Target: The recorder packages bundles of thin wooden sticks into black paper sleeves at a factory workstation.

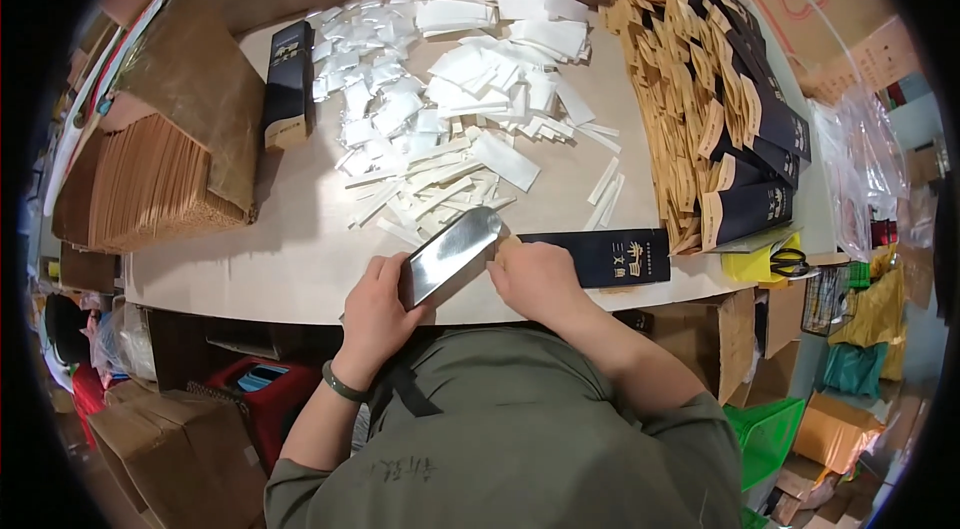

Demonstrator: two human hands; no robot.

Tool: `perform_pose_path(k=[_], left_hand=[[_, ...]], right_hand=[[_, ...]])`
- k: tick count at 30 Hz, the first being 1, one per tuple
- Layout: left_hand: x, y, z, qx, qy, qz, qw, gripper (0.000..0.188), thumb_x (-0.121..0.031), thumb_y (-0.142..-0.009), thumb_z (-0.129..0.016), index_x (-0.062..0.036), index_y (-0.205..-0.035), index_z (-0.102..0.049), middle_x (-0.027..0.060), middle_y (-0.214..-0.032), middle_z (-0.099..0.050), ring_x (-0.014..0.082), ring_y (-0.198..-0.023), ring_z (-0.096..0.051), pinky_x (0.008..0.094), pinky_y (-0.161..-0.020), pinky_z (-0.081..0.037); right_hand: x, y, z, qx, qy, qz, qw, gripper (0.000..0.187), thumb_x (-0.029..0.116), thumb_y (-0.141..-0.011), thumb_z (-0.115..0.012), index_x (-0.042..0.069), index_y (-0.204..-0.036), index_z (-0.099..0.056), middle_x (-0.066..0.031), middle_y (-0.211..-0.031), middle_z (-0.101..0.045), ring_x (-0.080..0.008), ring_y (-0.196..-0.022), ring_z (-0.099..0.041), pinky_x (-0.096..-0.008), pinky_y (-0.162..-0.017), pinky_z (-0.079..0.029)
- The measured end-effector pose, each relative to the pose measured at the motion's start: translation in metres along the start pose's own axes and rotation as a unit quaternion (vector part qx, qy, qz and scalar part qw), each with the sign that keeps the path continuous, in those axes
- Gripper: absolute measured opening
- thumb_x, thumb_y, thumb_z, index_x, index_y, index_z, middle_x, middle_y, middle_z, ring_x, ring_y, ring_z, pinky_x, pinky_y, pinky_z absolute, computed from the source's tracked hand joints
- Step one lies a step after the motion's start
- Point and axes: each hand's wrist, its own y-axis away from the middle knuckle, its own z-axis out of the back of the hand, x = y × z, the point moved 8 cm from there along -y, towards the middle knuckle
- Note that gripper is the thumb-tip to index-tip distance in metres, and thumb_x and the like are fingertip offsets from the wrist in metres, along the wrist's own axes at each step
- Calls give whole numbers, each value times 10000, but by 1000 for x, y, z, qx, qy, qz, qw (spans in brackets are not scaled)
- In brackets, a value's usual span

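My left hand [378, 304] grips a long, shiny silver piece [447, 259] with a rounded far end; its exact kind is unclear. It slants up to the right over the table's front part. Close to its right side, my right hand [537, 279] is closed, with its fingers curled near the silver piece. What those fingers hold is hidden. A dark carton [625, 259] with light lettering lies flat on the table, its left end beneath my right hand. Just beyond the silver piece spreads a loose heap of narrow white strips [440, 191].
Small clear-and-white packets [375, 79] and stacked white slips [455, 1] cover the table's middle. A dark carton [288, 84] stands at left, beside a cardboard box [165, 169] packed with brown sheets. Flattened dark-and-tan cartons [690, 99] pile up at right. Black-handled scissors [788, 262] lie near the right edge.
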Motion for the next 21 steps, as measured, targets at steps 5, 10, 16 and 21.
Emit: perform_pose_path(k=[5, 10, 16, 21], left_hand=[[6, 12, 7, 97, -47, -31, 994, 800, -216, -641, -873, -114, -1349, -514, 119, -1043, -591, 337, -926, -614, 403, -779, -517], [7, 10, 11, 112, -48, -47, 991, 807, -227, -627, -882, -106, -1344, -531, 115, -985, -599, 333, -887, -618, 398, -755, -515], [11, 11, 7, 67, -36, -24, 997, 771, -276, -678, -856, -94, -1348, -519, 110, -1014, -601, 328, -889, -626, 406, -739, -517], [6, 10, 12, 73, -42, -54, 995, 770, -290, -676, -853, -89, -1342, -523, 112, -1002, -598, 322, -869, -625, 398, -732, -518]], right_hand=[[-12, -6, -9, -7, -72, -35, 997, 172, 192, -879, -563, 27, -871, -611, -193, -780, -662, -398, -771, -652, -500, -680, -506], [-3, -2, -11, -13, -84, -3, 996, 170, 191, -918, -545, 28, -883, -581, -196, -793, -653, -401, -778, -646, -511, -688, -497], [-4, -1, -10, 1, -89, 2, 996, 176, 175, -926, -529, 9, -942, -585, -207, -872, -665, -398, -797, -655, -505, -701, -511], [-9, -8, -10, -14, -90, -21, 996, 192, 193, -857, -568, 12, -880, -624, -217, -857, -675, -392, -810, -668, -505, -707, -524]])
